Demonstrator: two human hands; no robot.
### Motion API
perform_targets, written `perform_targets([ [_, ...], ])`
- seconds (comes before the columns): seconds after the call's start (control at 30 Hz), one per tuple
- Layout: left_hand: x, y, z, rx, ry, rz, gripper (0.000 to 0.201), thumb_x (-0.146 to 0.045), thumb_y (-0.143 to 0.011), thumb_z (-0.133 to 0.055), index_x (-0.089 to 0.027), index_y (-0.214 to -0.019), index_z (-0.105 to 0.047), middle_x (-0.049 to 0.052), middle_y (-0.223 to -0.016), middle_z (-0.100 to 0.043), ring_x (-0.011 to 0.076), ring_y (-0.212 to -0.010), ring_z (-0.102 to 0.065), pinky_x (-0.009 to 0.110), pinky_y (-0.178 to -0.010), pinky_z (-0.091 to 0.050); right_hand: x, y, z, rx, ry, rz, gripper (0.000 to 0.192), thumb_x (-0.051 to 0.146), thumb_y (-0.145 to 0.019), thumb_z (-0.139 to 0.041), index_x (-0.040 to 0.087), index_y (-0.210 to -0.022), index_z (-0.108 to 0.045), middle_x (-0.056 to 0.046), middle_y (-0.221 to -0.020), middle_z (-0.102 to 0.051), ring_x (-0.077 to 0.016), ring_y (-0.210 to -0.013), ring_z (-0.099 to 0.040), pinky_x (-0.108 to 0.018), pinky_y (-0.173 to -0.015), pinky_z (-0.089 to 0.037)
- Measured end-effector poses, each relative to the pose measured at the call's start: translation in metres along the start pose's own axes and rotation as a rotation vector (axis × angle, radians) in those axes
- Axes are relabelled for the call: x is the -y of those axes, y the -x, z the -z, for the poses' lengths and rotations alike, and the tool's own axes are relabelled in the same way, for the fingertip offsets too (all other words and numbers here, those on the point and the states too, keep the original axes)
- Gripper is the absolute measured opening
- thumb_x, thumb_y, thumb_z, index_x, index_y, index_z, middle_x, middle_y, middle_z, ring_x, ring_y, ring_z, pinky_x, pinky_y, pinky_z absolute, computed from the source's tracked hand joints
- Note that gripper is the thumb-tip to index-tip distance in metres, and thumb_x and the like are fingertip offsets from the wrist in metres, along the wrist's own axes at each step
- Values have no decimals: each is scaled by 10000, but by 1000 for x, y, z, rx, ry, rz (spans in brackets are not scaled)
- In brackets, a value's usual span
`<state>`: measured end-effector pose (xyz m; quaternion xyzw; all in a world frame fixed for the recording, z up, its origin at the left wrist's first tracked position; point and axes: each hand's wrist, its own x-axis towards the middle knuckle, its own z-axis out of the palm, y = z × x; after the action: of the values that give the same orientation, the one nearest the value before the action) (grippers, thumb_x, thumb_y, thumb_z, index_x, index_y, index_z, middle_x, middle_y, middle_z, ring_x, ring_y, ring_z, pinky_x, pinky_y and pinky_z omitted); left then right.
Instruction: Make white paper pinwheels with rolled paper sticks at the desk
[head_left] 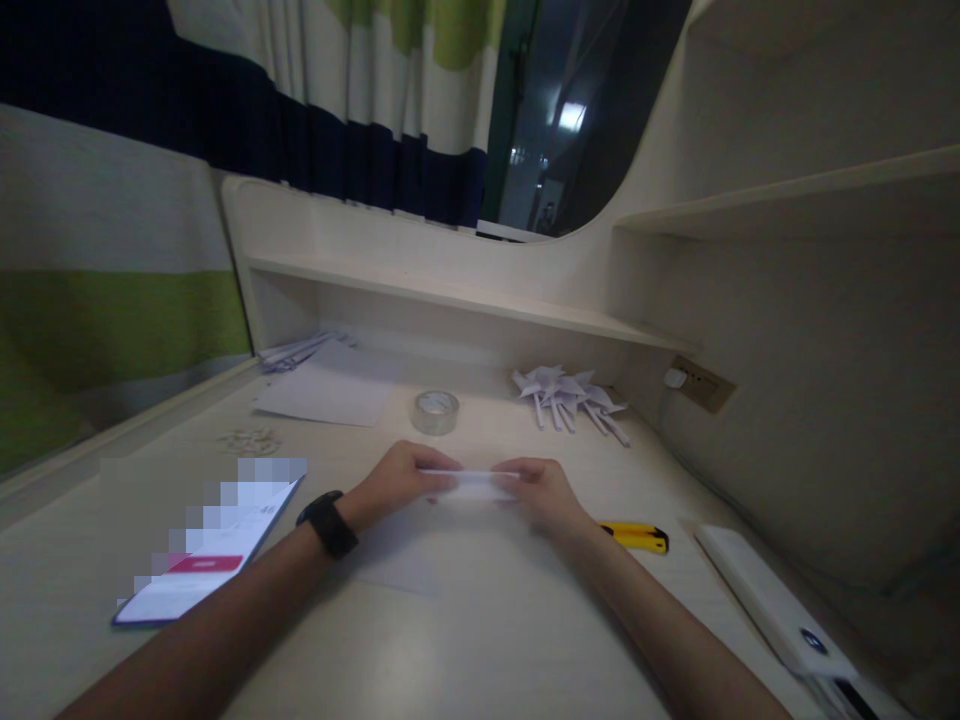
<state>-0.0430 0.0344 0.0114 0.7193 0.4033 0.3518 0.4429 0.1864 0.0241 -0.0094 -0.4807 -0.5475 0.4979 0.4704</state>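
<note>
Between my two hands a narrow piece of white folded paper (480, 486) is held level above the desk. My left hand (409, 478), with a black watch on its wrist, pinches the paper's left end. At the other end my right hand (546, 490) grips it, slightly blurred. Under my left forearm and wrist lies a flat sheet of white paper (397, 560). A yellow utility knife (636, 537) rests just right of my right wrist. Beyond the hands stands a roll of clear tape (435, 412).
Several paper pinwheels (564, 390) lie at the back right. Blank sheets (330, 385) and rolled paper strips (307, 350) are at the back left, near small pale pieces (251, 441). A lit tablet (217, 550) lies left; a white device (772, 595) lies right, below a wall socket (701, 384).
</note>
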Motion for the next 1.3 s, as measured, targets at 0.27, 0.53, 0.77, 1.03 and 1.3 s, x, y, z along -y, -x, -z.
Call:
perform_targets([
  [0.27, 5, -5, -7, -598, 172, -25, 371, -361, -645, -766, -126, -899, -634, 45, -799, -657, 162, -720, -604, 266, -647, -483, 2, 7, -3, -313, 265, 336, 353, 442, -756, -675, 149, -945, -728, -68, -726, -731, -222, -647, -698, -340, -641, -580],
  [0.53, -13, 1, -46, -172, 703, 5, 296, -398, -758, -694, -115, -835, -651, 83, -876, -673, 176, -826, -630, 319, -787, -507, -20, 19, -13, -104, 1136, 1053, 380, 131, -920, -428, 205, -1273, -549, -89, -1128, -679, -185, -1017, -650, -298, -888, -530],
  [0.77, -13, -11, -26, -349, 220, -150, 229, -336, -847, -570, -139, -938, -645, 80, -889, -670, 207, -813, -638, 334, -729, -519, -5, 25, -23, -216, 1219, 1150, 484, 283, -858, -559, 128, -1311, -480, -165, -1247, -593, -295, -1199, -513, -461, -949, -484],
  [1.03, -5, 7, -17, -4, -1306, -430, 117, -83, -858, -536, -141, -856, -637, 98, -901, -618, 238, -852, -580, 351, -704, -459, 1, 26, -1, -173, 1155, 1069, 345, 149, -833, -554, 211, -1171, -579, -105, -1189, -615, -251, -1043, -532, -440, -887, -468],
  [1.3, 9, 12, -32, 90, -1302, -480, 78, -130, -872, -561, -157, -894, -631, 71, -844, -620, 216, -801, -582, 314, -667, -432, -31, 20, -15, 83, 1164, 681, 137, 170, -810, -611, 193, -919, -692, -55, -815, -658, -190, -810, -544, -307, -756, -438],
])
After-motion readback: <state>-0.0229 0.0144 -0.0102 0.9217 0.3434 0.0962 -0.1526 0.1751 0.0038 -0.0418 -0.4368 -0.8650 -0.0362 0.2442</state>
